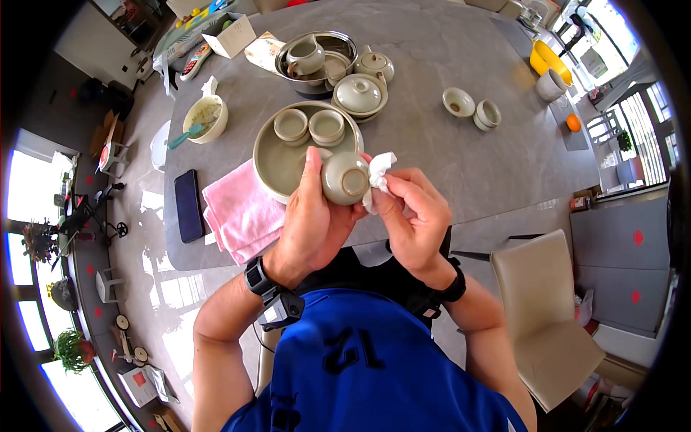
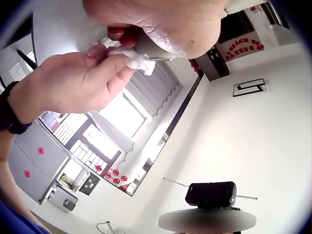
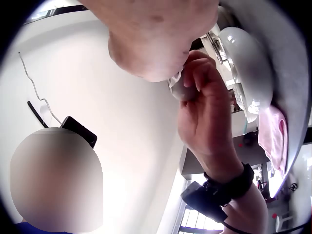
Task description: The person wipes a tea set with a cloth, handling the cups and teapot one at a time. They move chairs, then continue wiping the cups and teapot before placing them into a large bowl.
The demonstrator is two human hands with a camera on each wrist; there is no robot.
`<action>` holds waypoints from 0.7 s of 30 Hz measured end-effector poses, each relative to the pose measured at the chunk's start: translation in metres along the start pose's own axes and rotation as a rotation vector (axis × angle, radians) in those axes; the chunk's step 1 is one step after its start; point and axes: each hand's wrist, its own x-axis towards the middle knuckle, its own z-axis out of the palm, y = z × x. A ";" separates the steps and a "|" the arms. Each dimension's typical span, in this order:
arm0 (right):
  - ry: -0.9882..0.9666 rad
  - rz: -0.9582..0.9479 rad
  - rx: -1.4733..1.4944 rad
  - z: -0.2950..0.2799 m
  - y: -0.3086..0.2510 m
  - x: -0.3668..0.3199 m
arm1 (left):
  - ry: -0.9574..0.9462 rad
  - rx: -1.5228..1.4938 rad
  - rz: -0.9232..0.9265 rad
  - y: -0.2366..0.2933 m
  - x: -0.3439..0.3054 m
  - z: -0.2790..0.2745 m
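In the head view the left hand (image 1: 317,219) grips a small grey-green cup (image 1: 344,178), tilted so its foot ring faces the camera. The right hand (image 1: 416,216) pinches a crumpled white tissue (image 1: 380,171) against the cup's right side. In the left wrist view the right hand (image 2: 80,80) and the tissue (image 2: 139,62) show beside the cup, which the left hand (image 2: 165,22) partly hides. From the right wrist the left hand (image 3: 207,105) is seen curled round the cup (image 3: 183,90).
Behind the hands a large round dish (image 1: 270,160) holds two cups. Beyond stand a lidded bowl (image 1: 358,95), a teapot (image 1: 376,65) and a metal basin (image 1: 345,45). A pink towel (image 1: 245,209) and phone (image 1: 188,207) lie left, two small cups (image 1: 458,102) right.
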 end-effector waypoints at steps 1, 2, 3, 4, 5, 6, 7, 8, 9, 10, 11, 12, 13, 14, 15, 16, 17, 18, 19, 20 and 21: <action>0.011 0.000 -0.010 0.002 -0.002 -0.003 | 0.035 0.006 0.022 -0.001 0.000 0.004; 0.000 -0.014 -0.093 0.003 -0.004 -0.007 | 0.066 0.056 0.063 -0.001 0.000 0.004; -0.045 -0.047 -0.120 0.004 -0.006 -0.009 | 0.090 0.103 0.100 -0.001 0.001 0.004; -0.061 -0.148 -0.111 0.010 -0.006 -0.007 | 0.109 0.147 0.136 -0.001 0.002 0.005; -0.078 -0.248 -0.104 0.015 -0.007 -0.006 | 0.110 0.269 0.112 -0.001 -0.001 0.006; -0.123 -0.200 -0.038 0.016 -0.010 -0.007 | 0.086 0.317 0.108 -0.003 -0.002 0.005; -0.167 -0.154 0.029 0.013 -0.014 -0.006 | 0.061 0.365 0.108 -0.004 -0.001 0.005; -0.226 -0.124 0.058 0.006 -0.017 -0.001 | 0.024 0.302 0.106 0.000 -0.003 0.008; -0.208 -0.033 0.154 -0.002 -0.015 0.000 | -0.010 0.238 0.104 0.004 -0.004 0.011; -0.187 0.058 0.251 -0.009 -0.014 0.001 | 0.045 0.240 0.211 0.001 0.001 0.010; -0.167 0.146 0.348 -0.018 -0.014 0.003 | -0.048 0.379 0.255 0.009 0.002 0.000; -0.148 0.306 0.402 -0.030 -0.017 0.006 | -0.052 0.486 0.280 0.012 0.000 -0.001; 0.004 0.277 0.413 -0.029 -0.019 0.012 | -0.056 0.595 0.303 0.017 -0.004 0.004; -0.102 0.217 0.300 -0.044 -0.011 0.020 | -0.061 0.734 0.347 0.019 -0.006 0.006; -0.209 0.157 0.188 -0.059 -0.003 0.025 | -0.063 0.874 0.393 0.020 -0.009 0.008; -0.219 0.179 0.163 -0.063 0.001 0.024 | -0.062 1.014 0.441 0.022 -0.011 0.010; -0.229 0.202 0.140 -0.066 0.005 0.023 | -0.073 1.187 0.514 0.023 -0.012 0.013; -0.242 0.224 0.120 -0.068 0.008 0.022 | -0.080 1.361 0.587 0.024 -0.014 0.015; -0.278 0.188 0.064 -0.069 0.010 0.022 | -0.083 1.537 0.659 0.024 -0.014 0.015; -0.314 0.153 0.012 -0.069 0.012 0.021 | -0.159 1.619 0.800 0.023 -0.011 0.011; -0.350 0.118 -0.037 -0.068 0.013 0.020 | -0.194 1.642 0.813 0.022 -0.009 0.010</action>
